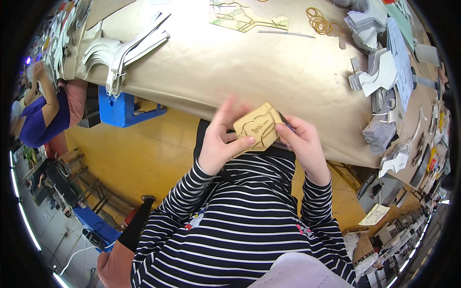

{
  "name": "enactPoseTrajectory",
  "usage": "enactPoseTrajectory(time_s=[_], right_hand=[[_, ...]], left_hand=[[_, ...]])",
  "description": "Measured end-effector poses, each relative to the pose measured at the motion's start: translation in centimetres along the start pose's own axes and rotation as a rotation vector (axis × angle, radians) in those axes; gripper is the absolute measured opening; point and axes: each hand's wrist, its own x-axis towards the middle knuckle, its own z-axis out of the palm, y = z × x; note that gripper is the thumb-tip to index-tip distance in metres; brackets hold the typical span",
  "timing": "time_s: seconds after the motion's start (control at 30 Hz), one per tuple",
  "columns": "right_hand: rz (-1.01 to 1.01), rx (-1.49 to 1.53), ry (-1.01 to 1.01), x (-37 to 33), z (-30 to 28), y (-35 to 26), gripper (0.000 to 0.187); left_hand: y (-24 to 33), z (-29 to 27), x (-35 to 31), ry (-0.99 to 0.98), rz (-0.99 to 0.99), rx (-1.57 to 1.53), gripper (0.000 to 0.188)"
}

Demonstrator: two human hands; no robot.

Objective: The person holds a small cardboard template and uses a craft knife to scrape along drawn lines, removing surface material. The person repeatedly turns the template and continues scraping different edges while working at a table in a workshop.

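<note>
A tan, many-sided template board [260, 126] with curved slots and dark marks is held up at the near table edge, in front of my body. My left hand [222, 137] has its thumb flat on the board's lower left face; its other fingers are raised behind the left edge and smeared by motion. The right edge is pinched by my right hand [301, 139], thumb on the front face. Something thin and dark shows by the right fingers, too hidden to name. Beyond lies a similar slotted template [246, 18], with a thin metal strip [286, 33] next to it.
The table is covered in brown paper [201, 62]. Rubber bands [319, 21] lie at the far right, near stacks of pale cut pieces [379, 72]. More white cut pieces [115, 55] lie at left, above a blue plastic stool [115, 110]. A person in purple [45, 115] is farther left.
</note>
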Motion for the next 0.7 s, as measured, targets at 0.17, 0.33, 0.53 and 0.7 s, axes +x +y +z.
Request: enactPoseTrajectory(time_s=[0.17, 0.33, 0.53, 0.7], right_hand=[[-0.213, -0.507, 0.283, 0.4, 2.0, -0.4, 0.019], [-0.149, -0.711, 0.265, -2.1, 1.6, -0.3, 0.019], [-0.222, -0.769, 0.234, -1.4, 2.5, 2.9, 0.019], [-0.216, -0.918, 0.260, -2.3, 1.9, 4.3, 0.015]], left_hand=[[-1.6, -0.6, 1.5, 0.097, 0.047, 0.367, 0.018], [-3.1, -0.2, 1.2, 0.259, 0.347, 0.722, 0.021], [-3.9, 0.0, 1.6, 0.068, 0.643, 0.798, 0.022], [-4.7, 1.6, 0.2, 0.099, 0.647, 1.070, 0.026]])
